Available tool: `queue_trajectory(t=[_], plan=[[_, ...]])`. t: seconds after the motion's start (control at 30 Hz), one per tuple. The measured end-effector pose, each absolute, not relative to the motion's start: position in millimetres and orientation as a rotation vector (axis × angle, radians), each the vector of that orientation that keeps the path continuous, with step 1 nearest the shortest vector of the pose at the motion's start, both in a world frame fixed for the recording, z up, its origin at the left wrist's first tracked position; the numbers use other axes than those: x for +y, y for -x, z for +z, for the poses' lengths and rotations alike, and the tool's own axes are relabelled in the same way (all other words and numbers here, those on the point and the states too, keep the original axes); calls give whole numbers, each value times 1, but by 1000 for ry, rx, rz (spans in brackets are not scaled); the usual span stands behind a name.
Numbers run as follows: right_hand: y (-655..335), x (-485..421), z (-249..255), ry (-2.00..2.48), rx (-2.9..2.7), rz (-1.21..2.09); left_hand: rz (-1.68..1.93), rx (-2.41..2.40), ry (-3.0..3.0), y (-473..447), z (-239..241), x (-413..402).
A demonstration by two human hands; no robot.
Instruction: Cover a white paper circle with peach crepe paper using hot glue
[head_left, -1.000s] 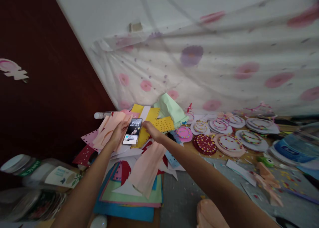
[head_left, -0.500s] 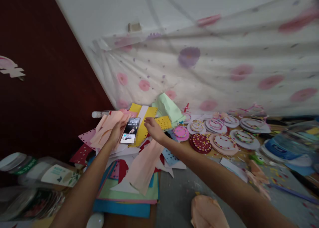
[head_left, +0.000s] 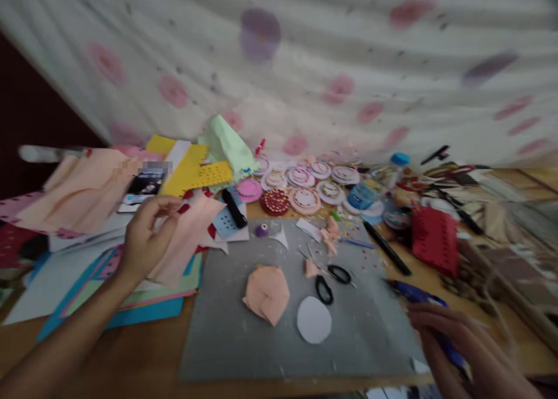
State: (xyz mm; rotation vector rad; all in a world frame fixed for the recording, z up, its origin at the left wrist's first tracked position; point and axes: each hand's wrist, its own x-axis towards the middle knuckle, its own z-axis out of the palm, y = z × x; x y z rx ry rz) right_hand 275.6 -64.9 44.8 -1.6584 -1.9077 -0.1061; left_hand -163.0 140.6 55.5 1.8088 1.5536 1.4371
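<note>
The view is smeared by motion. My left hand (head_left: 146,236) hovers with loosely curled, parted fingers over a peach paper strip (head_left: 189,236) on the pile of coloured sheets; nothing shows in it. Just beyond it a phone (head_left: 146,185) lies on the pile with its screen lit. At the bottom right, my right hand (head_left: 462,347) lies over a blue pen (head_left: 416,294) at the edge of the grey mat (head_left: 261,347), fingers round it. On the mat sit a folded peach paper piece (head_left: 267,291), a white paper circle (head_left: 314,319) and black-handled scissors (head_left: 331,280).
Yellow perforated paper (head_left: 196,175) and green paper (head_left: 224,146) top the left pile. Several decorated paper discs (head_left: 305,198), a blue-labelled bottle (head_left: 361,196) and a red perforated sheet (head_left: 433,239) crowd the back and right. A flowered curtain (head_left: 305,68) hangs behind.
Both hands have left the phone, which stays on the pile. My left hand pulled back, my right hand swung to the bottom right onto the pen. The view turned right and down.
</note>
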Motion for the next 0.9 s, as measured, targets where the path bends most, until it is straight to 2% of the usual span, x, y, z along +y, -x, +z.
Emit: queue_trajectory(t=[0.2,0.5,0.8,0.9], plan=[[-278,-54,12,1802,-1847,131,874,1254,-2214,65,25,77],[-237,16,-18,1915,-2095,383,377,1328,-2191,15,-7,55],[-253,-5,-28,1990,-2011,370,573,1503,-1780,29,-3,61],[-254,-9,-28,1997,-1996,336,644,1488,-1441,36,2,59]])
